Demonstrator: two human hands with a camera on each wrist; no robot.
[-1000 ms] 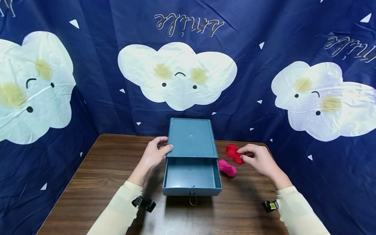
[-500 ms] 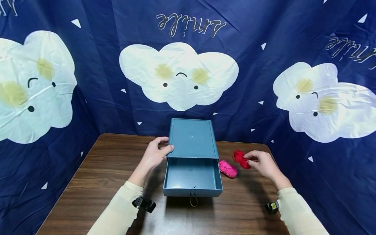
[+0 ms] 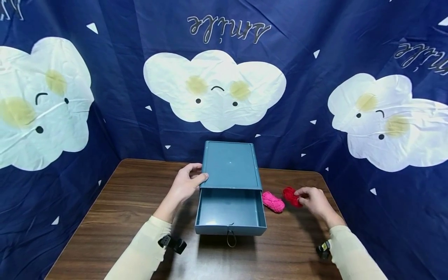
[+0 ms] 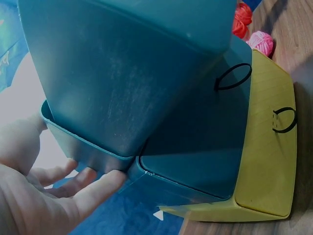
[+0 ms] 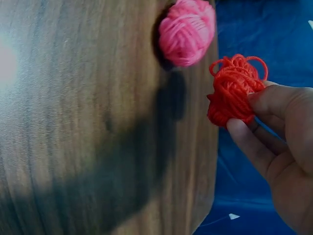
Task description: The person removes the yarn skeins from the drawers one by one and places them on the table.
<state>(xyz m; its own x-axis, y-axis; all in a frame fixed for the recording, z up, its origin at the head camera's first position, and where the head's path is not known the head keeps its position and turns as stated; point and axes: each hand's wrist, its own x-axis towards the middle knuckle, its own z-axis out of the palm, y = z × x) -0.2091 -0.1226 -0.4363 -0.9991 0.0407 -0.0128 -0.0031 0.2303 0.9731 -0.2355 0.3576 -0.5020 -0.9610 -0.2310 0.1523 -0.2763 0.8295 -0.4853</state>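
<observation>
My left hand grips the left side of a blue drawer unit, thumb on its top front corner. In the left wrist view the fingers lie along the casing's edge. The top drawer is pulled out, with bare floor inside and a thin dark loop at its front. To the right of the unit, my right hand pinches a skein of red yarn between thumb and fingers. A pink skein of yarn lies on the table between the unit and the red one.
Beneath the open drawer, the left wrist view shows another blue drawer and a yellow drawer, each with a black loop. Everything stands on a dark wooden table. Blue cloth with cloud faces hangs behind and at both sides.
My right hand has brought the red yarn rightward and nearer the person, away from the pink skein's far side. The left hand, the drawer and the pink yarn have stayed put.
</observation>
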